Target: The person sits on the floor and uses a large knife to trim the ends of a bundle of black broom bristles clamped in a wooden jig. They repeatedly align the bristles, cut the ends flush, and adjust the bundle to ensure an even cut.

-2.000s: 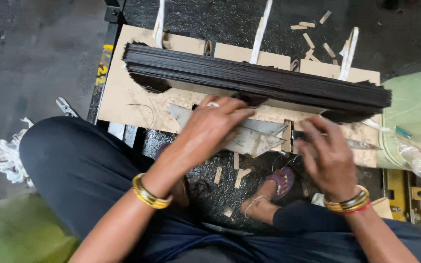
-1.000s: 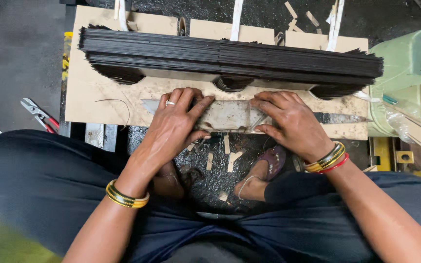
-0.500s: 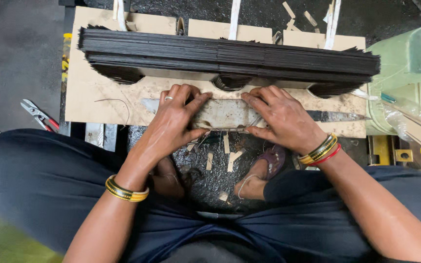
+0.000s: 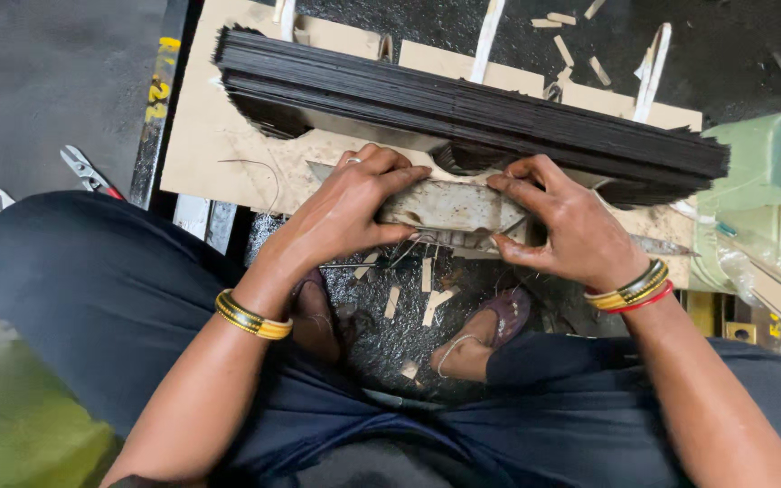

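Cardboard sheet (image 4: 219,154) covers the floor ahead of the seated person, and a long stack of thin black strips (image 4: 463,113) lies across it from 10 o'clock to 3 o'clock. Just below the stack, at centre, a pale grey flat piece (image 4: 449,206) is gripped at both ends: left hand (image 4: 350,212) closed on its 9 o'clock end, right hand (image 4: 562,226) on its 3 o'clock end. Pliers (image 4: 88,172) lie at 9 o'clock, and small offcuts (image 4: 431,294) are scattered at 6 o'clock.

Grey, worn metal strip (image 4: 449,206) lies flat beside black stack (image 4: 463,108).
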Demonstrator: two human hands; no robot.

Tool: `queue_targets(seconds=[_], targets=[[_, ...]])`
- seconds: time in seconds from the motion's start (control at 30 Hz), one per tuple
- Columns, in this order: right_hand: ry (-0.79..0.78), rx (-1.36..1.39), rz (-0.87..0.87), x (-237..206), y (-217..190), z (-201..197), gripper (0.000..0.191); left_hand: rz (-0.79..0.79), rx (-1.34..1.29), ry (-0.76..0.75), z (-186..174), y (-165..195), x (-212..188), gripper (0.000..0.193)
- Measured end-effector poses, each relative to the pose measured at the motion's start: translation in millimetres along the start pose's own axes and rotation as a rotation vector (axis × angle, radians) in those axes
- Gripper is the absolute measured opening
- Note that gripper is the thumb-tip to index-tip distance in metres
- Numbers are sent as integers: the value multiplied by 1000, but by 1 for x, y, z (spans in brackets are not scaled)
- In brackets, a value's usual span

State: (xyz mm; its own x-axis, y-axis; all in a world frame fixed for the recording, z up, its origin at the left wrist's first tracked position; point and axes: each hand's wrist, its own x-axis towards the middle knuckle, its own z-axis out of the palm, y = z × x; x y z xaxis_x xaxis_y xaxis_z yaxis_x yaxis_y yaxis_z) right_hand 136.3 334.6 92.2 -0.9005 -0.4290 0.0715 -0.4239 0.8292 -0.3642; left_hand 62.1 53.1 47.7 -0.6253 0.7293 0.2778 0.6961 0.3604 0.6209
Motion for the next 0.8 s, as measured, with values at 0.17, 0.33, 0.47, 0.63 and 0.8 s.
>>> queue_targets(seconds=[0.17,0.33,0.47,0.63,0.8], targets=[[80,123,-92,1,-5,-19,45,-28,-218,-10,-15,-6,1,61],[215,226,9,-9,-13,-35,26,-39,-422,-67,-28,-9,0,37],[302,431,213,-14,-13,-31,19,-350,-776,-309,-27,-7,3,47],[363,547,318,-14,-2,-24,22,-321,-1205,-446,-20,-2,-2,65],[354,576,329,-18,-4,-23,24,-314,-1380,-531,-12,5,-8,61]])
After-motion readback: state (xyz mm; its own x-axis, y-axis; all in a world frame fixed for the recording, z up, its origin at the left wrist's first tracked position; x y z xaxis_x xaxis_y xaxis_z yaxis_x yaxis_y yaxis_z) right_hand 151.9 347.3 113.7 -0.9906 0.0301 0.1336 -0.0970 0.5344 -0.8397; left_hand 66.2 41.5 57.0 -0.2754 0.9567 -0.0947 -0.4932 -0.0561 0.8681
